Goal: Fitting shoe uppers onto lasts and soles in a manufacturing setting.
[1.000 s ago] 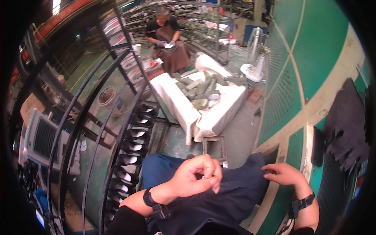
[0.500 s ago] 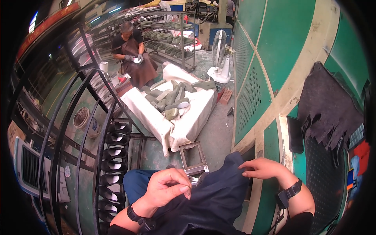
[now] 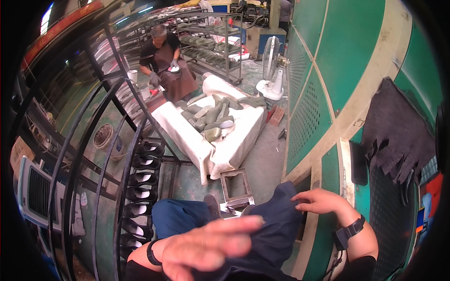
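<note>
My left hand [image 3: 206, 246] is raised in front of my lap, close to the camera and a little blurred. Its fingers are stretched out and apart, holding nothing. Dark blue cloth [image 3: 269, 229] covers my legs below it. My right hand [image 3: 318, 202] is by my right knee, its fingertips at the edge of the cloth and its fingers loosely extended with nothing in them. Beyond my feet a square metal frame [image 3: 224, 187] stands on the floor. To the left of my legs, black shoes [image 3: 140, 193] with white insoles line a rack.
A black metal rack [image 3: 123, 185] rises at left. Ahead, a white-covered bin [image 3: 178, 136] holds olive-green shoe lasts [image 3: 213, 114]; behind it a gloved co-worker [image 3: 164, 63] sits with a white piece. A fan [image 3: 271, 63] stands beyond. Green machine panels [image 3: 349, 56] and dark cloth [image 3: 396, 126] are at right.
My left hand has gone from a loose pinch to outstretched fingers and come closer to the camera. My right hand stays by the knee. The co-worker's hands have moved apart.
</note>
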Demonstrator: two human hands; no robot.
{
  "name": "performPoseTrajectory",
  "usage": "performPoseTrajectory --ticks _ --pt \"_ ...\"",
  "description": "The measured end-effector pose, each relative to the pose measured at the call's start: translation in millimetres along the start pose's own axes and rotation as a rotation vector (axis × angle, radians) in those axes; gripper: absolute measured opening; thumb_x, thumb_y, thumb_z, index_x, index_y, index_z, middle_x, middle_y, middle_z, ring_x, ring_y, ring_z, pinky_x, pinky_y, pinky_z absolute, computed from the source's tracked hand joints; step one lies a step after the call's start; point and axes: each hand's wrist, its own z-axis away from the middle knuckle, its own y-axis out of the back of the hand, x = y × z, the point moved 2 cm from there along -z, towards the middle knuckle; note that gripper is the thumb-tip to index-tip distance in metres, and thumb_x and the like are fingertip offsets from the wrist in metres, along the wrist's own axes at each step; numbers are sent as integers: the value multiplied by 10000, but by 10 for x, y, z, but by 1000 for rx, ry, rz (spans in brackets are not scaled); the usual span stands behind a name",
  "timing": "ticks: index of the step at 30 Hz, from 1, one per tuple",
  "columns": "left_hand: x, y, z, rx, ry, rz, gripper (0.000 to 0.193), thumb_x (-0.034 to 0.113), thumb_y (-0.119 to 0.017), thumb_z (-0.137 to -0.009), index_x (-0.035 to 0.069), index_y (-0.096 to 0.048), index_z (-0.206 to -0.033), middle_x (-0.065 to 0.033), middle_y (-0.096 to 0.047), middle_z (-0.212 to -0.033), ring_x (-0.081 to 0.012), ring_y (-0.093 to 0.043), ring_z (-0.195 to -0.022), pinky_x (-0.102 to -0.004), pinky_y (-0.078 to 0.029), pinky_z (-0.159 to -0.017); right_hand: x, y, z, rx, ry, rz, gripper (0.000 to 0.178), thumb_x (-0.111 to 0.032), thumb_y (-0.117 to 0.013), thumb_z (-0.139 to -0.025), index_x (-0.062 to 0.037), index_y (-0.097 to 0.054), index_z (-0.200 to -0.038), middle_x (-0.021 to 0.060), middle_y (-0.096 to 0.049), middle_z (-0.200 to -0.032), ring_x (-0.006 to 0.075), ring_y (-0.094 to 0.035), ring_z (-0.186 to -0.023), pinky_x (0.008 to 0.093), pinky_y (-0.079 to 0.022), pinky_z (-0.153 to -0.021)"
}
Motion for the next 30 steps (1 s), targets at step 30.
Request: performPoseTrajectory --ticks 30 --pt "185 1 -286 -155 -283 49 313 288 -585 -1039 209 -644 -1336 -79 -679 -1272 -390 -566 -1219 -587 -444 -1008 -48 0 -15 57 -32 -4 413 -298 -665 -950 -69 -646 -1293 136 -750 -1007 246 -723 -931 347 -548 -835"
